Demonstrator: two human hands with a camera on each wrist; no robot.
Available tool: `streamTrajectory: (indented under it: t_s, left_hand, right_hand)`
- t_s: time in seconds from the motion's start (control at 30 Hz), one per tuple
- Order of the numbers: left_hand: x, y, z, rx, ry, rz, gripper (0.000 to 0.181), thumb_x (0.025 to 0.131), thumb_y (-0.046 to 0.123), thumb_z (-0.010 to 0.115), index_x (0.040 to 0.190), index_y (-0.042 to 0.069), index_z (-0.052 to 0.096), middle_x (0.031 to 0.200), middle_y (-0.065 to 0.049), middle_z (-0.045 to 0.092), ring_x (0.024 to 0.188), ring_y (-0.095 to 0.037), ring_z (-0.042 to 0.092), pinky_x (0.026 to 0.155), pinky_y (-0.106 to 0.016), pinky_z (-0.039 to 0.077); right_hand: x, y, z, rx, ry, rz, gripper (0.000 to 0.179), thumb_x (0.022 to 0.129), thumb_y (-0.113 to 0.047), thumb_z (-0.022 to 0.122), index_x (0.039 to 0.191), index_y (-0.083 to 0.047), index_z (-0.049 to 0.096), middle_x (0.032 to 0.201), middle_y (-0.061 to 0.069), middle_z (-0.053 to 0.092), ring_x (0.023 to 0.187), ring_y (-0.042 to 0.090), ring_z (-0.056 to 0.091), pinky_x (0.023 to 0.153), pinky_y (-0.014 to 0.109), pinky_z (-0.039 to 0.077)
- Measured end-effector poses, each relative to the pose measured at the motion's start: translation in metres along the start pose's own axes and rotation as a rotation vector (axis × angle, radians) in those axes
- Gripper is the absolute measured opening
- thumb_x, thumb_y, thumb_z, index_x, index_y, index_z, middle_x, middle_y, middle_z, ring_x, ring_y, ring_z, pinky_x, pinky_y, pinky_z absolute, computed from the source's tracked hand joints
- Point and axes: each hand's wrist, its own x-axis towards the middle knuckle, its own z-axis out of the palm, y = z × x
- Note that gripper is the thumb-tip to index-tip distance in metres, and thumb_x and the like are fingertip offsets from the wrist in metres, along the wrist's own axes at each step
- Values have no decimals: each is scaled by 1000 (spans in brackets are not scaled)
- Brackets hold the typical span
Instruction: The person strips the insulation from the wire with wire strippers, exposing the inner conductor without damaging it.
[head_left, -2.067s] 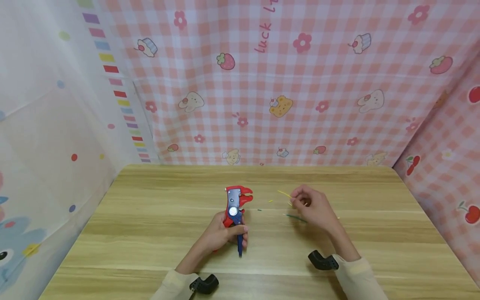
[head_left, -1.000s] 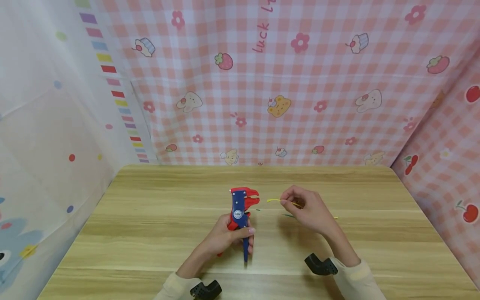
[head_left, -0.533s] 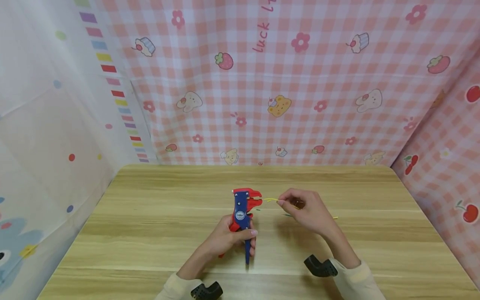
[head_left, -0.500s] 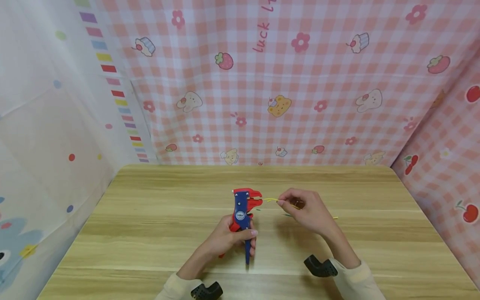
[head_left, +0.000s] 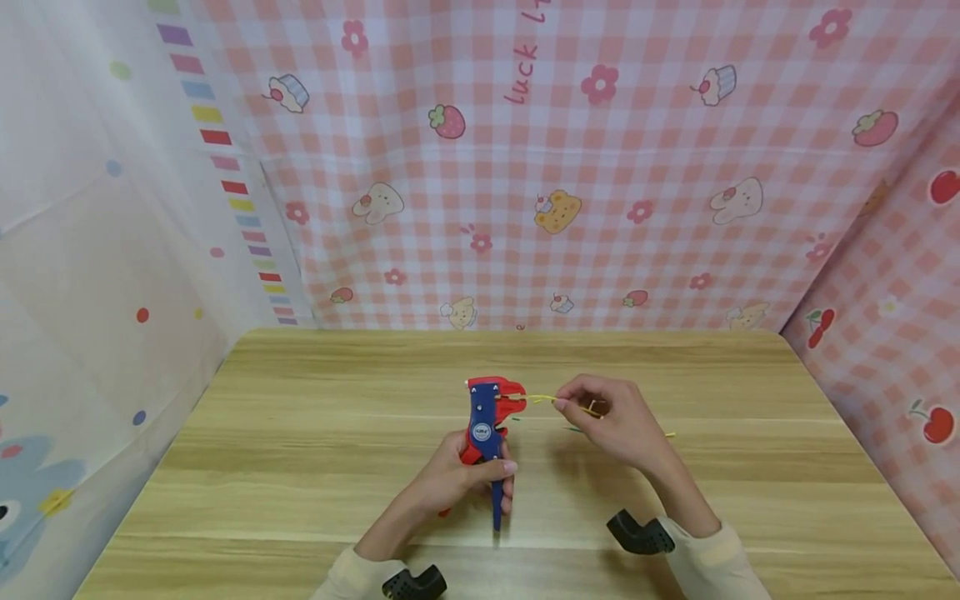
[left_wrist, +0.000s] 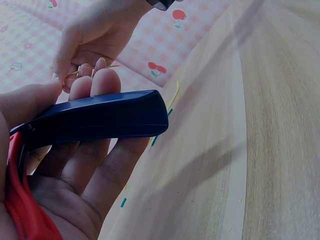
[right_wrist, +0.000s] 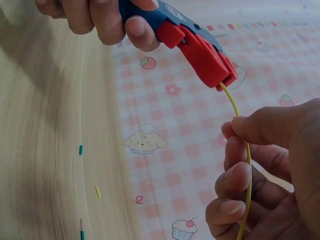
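My left hand [head_left: 457,477] grips a red and blue wire stripper [head_left: 483,425] by its handles, its red nose turned to the right. In the left wrist view the dark blue handle [left_wrist: 100,119] crosses my curled fingers. My right hand [head_left: 615,417] pinches a thin yellow wire [right_wrist: 235,105] between thumb and forefinger. The wire's far end goes in at the tip of the stripper's red jaws, which stand closed around it in the right wrist view. Its other end trails down across my right fingers.
On the wooden table [head_left: 300,467] lie a short green piece [right_wrist: 80,150], a short yellow piece [right_wrist: 98,192] and a green wire with a bare end [right_wrist: 82,234]. Another yellow wire [head_left: 670,434] lies right of my right hand. Patterned cloth [head_left: 480,167] hangs behind the table.
The hands have come together: the stripper moved right and the yellow wire moved left until its end entered the jaws. Since half a second ago, the red jaws have closed on the wire.
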Motion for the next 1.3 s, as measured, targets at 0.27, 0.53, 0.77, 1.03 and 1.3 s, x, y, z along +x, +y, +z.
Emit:
streamTrajectory:
  t_s: [0.27,0.53,0.77,1.03,1.3]
  left_hand:
    - [0,1,2,12,-7,-16,29,101,10,65,116,-10,51,85,-6,73,73,-20,76,78,-41,65]
    - [-1,1,4,31,-28,-6,22,100,10,65,112,-6,55,83,-6,73,72,-20,76,76,-37,65]
    - [-1,1,5,27,-34,-9,23,100,12,66,111,-5,56,83,-5,73,72,-20,76,75,-37,65]
    - [-1,1,5,26,-29,-10,18,99,13,67,108,0,59,83,-6,73,72,-20,76,75,-38,65]
    - [-2,1,5,27,-33,-1,32,98,18,71,112,-6,55,84,-5,74,72,-20,76,75,-37,65]
  right_hand:
    - [-2,-4,0,6,-12,-36,4,95,-21,74,91,-22,76,80,-6,69,68,11,55,60,22,48]
    - [-2,-4,2,9,-30,-45,5,95,-24,75,93,-20,77,81,-7,69,71,10,57,62,22,48]
    - [-2,-3,4,13,-17,-57,7,94,-26,76,93,-19,78,79,-7,69,70,10,56,61,22,47]
    - [-2,-3,4,14,-8,-60,4,94,-26,76,92,-24,78,81,-8,71,71,10,57,62,22,48]
    - [-2,-4,4,3,3,-58,4,93,-27,77,91,-24,79,82,-10,72,71,10,57,63,22,50]
